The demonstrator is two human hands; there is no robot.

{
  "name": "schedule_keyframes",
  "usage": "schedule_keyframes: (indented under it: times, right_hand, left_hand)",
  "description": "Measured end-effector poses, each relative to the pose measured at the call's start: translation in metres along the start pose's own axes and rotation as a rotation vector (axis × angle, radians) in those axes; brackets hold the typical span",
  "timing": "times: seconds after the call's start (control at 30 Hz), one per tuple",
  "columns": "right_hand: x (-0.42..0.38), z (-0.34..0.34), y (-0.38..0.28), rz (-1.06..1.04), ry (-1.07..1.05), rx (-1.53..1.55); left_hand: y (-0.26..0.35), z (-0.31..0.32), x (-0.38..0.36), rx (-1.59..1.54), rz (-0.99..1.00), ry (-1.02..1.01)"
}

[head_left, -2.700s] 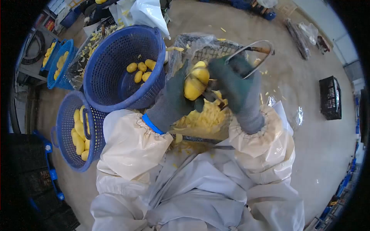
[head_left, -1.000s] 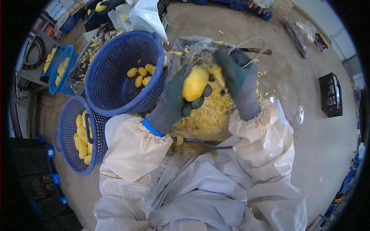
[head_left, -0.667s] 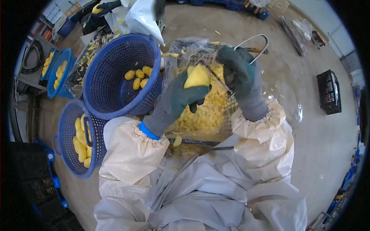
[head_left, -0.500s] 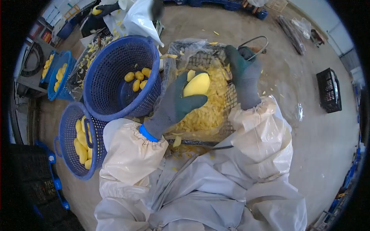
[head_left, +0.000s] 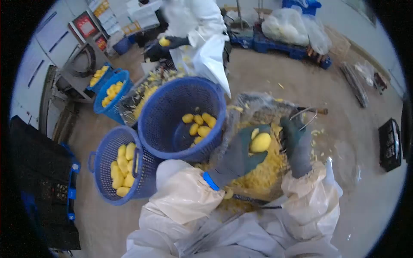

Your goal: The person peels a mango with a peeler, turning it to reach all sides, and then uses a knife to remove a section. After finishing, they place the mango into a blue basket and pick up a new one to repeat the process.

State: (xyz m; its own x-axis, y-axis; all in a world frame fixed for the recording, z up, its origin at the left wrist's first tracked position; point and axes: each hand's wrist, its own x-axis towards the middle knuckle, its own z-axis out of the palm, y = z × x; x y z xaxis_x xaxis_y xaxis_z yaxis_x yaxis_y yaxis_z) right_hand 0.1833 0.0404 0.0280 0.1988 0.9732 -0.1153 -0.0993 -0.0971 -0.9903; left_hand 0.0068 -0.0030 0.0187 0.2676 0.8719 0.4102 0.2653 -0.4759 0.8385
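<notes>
From here I see my left hand [head_left: 241, 155] half-curled around a peeled potato [head_left: 260, 142] above the peelings crate [head_left: 254, 200], the potato's long axis slanting towards the nearby right hand [head_left: 296, 137], closed on a wire-looped tool [head_left: 316, 115].

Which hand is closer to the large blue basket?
Left. The left hand, holding a potato, is just to the right of the large blue basket; the right hand is farther right, beyond the left.
</notes>
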Motion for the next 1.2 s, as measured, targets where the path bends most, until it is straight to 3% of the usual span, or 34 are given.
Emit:
schedule_keyframes:
  times: [0.03, 0.1, 0.13, 0.2, 0.3, 0.4, 0.53, 0.6, 0.67, 0.73, 0.87, 0.9, 1.0, 1.07, 1.13, 1.2]
  right_hand:
    - [-0.008, 0.005, -0.002, 0.132, -0.062, -0.011]
    - [-0.02, 0.008, 0.01, 0.118, -0.256, 0.078]
    - [-0.022, 0.008, 0.021, 0.101, -0.336, -0.017]
    - [-0.029, 0.009, 0.021, 0.219, -0.519, 0.205]
    - [-0.032, 0.009, 0.016, 0.272, -0.564, 0.264]
    - [-0.025, 0.012, 0.021, -0.015, -0.351, 0.101]
    - [-0.016, 0.009, 0.002, -0.017, -0.135, 0.147]
    - [-0.002, 0.006, 0.018, -0.209, -0.056, 0.124]
    - [-0.006, 0.007, 0.005, -0.161, -0.085, 0.067]
    - [-0.009, 0.003, -0.003, -0.134, -0.121, 0.014]
    - [-0.003, -0.001, -0.015, -0.155, -0.109, -0.044]
    - [0.003, -0.004, -0.012, -0.239, -0.063, -0.064]
    - [-0.006, -0.016, -0.027, -0.295, -0.054, -0.01]
    - [-0.009, -0.023, -0.027, -0.57, -0.17, -0.268]
    - [-0.01, -0.021, -0.019, -0.683, -0.245, -0.46]
    - [-0.018, -0.005, -0.012, -0.396, -0.24, -0.23]
  left_hand:
    - [0.005, -0.001, 0.002, -0.02, 0.017, 0.004]
    - [0.014, -0.004, 0.005, -0.009, 0.076, 0.013]
    - [0.014, -0.003, 0.005, 0.017, 0.1, 0.035]
    - [0.013, -0.001, 0.003, 0.063, 0.151, 0.08]
    - [0.008, -0.001, 0.004, 0.078, 0.125, 0.068]
    - [0.004, 0.002, 0.004, 0.0, 0.05, 0.051]
    - [-0.014, 0.01, 0.001, -0.024, 0.01, 0.139]
    - [-0.003, 0.007, 0.003, -0.008, -0.127, 0.122]
    - [0.009, 0.002, 0.004, -0.138, -0.333, 0.002]
    - [-0.006, 0.004, 0.005, -0.641, -0.562, -0.156]
    - [0.007, -0.001, 0.008, -0.849, -0.647, -0.176]
    - [0.006, -0.002, 0.009, -0.871, -0.651, -0.181]
    - [0.006, -0.004, 0.008, -0.66, -0.644, -0.166]
    - [0.014, -0.007, 0.01, -0.474, -0.672, -0.187]
    - [0.014, -0.005, 0.01, -0.363, -0.666, -0.188]
    - [0.011, 0.0, 0.007, -0.321, -0.625, -0.176]
